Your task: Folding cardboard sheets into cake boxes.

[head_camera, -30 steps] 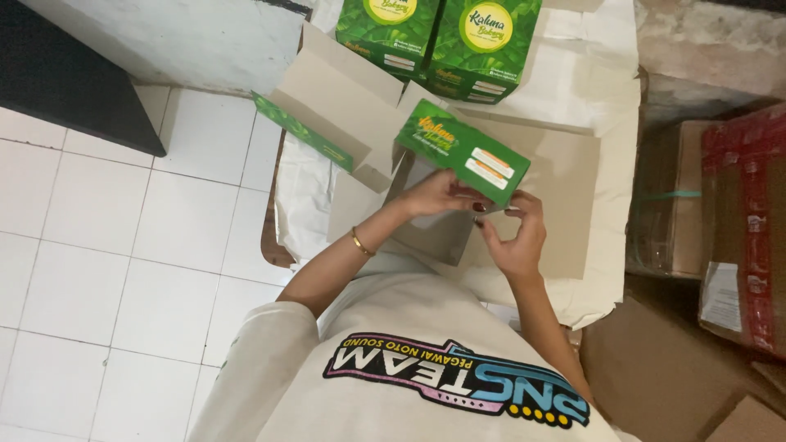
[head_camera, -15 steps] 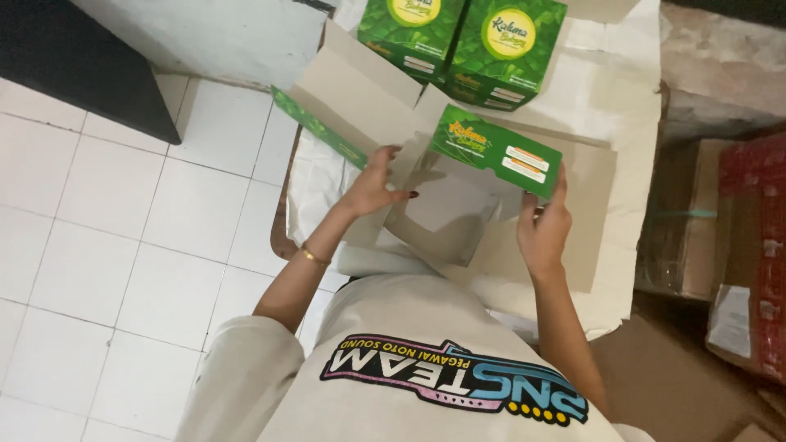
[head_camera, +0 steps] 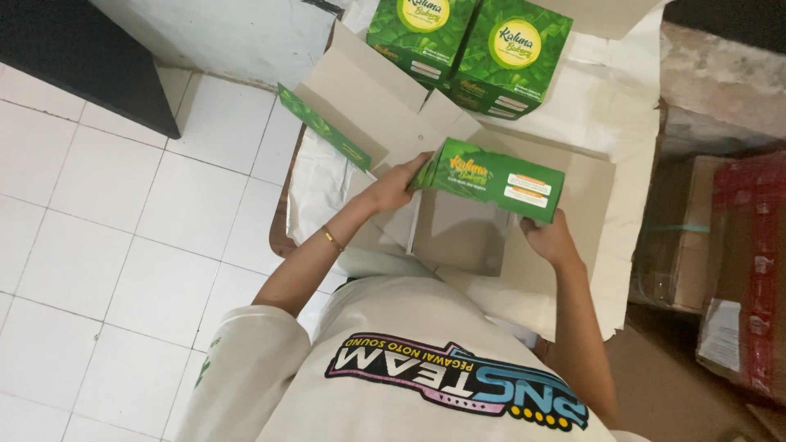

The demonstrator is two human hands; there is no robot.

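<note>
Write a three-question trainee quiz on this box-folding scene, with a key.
1. True or false: both hands touch the green side panel of the half-folded box.
2. How many finished green boxes stand at the top? A) one B) two C) four
3. The left wrist wears a thin ____.

Key: 1. True: left hand at one end, right hand at the other. 2. B. 3. Bracelet.

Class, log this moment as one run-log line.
left hand: holds box flap | right hand: holds flap | two finished boxes behind
</note>
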